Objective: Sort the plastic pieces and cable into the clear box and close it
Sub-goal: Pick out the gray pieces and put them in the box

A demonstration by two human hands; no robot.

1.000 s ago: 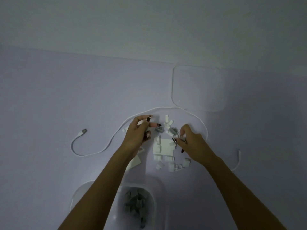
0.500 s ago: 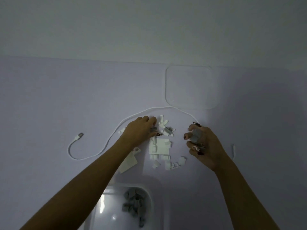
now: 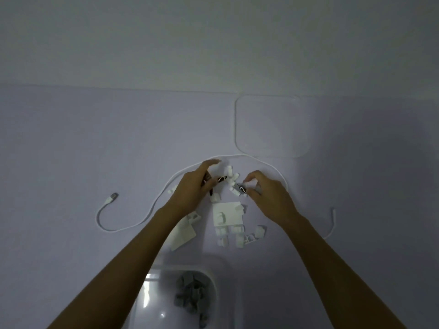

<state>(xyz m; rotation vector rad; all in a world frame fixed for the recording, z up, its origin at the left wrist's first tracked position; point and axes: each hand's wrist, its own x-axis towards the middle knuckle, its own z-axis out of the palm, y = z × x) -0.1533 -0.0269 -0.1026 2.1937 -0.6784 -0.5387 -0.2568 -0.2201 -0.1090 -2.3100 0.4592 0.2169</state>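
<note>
Head view: at centre we see the scatter of white plastic pieces (image 3: pixel 228 216) lying on the lilac table (image 3: pixel 71 150), a flat square piece in the middle with small clips around it. At 12 o'clock of this pile our left hand (image 3: pixel 193 186) has its fingers curled down over a few small pieces; whether it actually grips one we cannot tell. At 1 o'clock our right hand (image 3: pixel 268 193) has its fingertips drawn together in a pinch on a small grey piece (image 3: pixel 238 186). The white cable (image 3: pixel 152 210) arcs behind both hands, one plug lying at 9 o'clock, the other end at 3 o'clock. At 6 o'clock stands the clear box (image 3: pixel 215 293), open, with grey pieces (image 3: pixel 190 293) inside. At 1 o'clock, well beyond the cable, the clear lid (image 3: pixel 270 125) lies flat.
</note>
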